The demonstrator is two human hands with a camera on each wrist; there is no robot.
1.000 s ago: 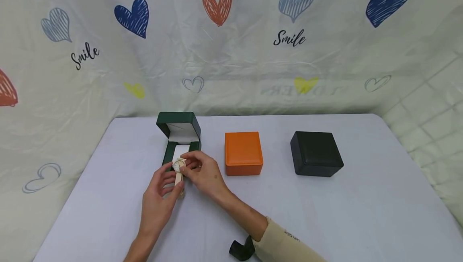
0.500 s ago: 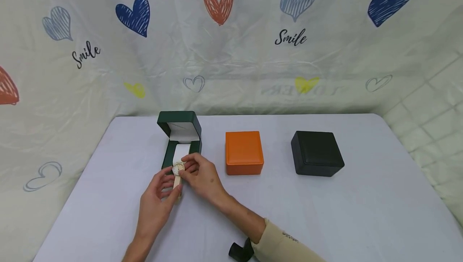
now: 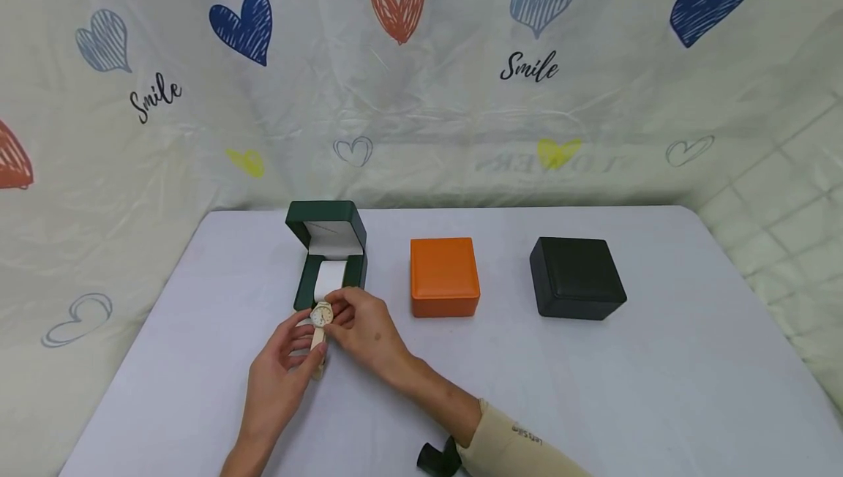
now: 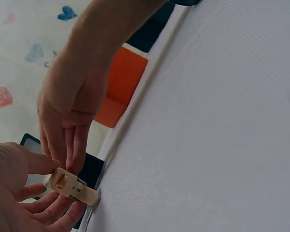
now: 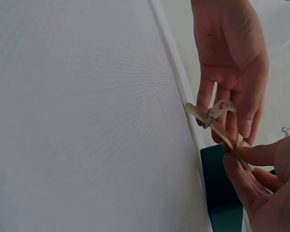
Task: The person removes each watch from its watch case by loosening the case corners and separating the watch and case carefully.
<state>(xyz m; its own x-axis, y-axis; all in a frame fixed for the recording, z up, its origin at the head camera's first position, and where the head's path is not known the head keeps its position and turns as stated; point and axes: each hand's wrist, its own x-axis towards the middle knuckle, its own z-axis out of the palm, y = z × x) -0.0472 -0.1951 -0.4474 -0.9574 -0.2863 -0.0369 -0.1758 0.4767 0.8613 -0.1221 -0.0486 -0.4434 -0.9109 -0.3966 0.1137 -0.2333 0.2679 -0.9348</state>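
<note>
In the head view a wristwatch with a round pale dial and a cream strap is held in front of an open dark green box. My left hand pinches the strap below the dial between thumb and fingers. My right hand grips the watch beside its dial with thumb and fingertips. The strap bends into a loop with a metal buckle in the right wrist view. Inside the box sits a white cushion, its near end partly hidden by my right fingers.
A closed orange box stands right of the green one, and a closed black box farther right. Near the right sleeve is a small black object. A heart-printed sheet hangs behind the white-covered table.
Both hands have drawn the watch a little toward me and slightly left, away from the green box. More of the white cushion shows now. The boxes stay put.
</note>
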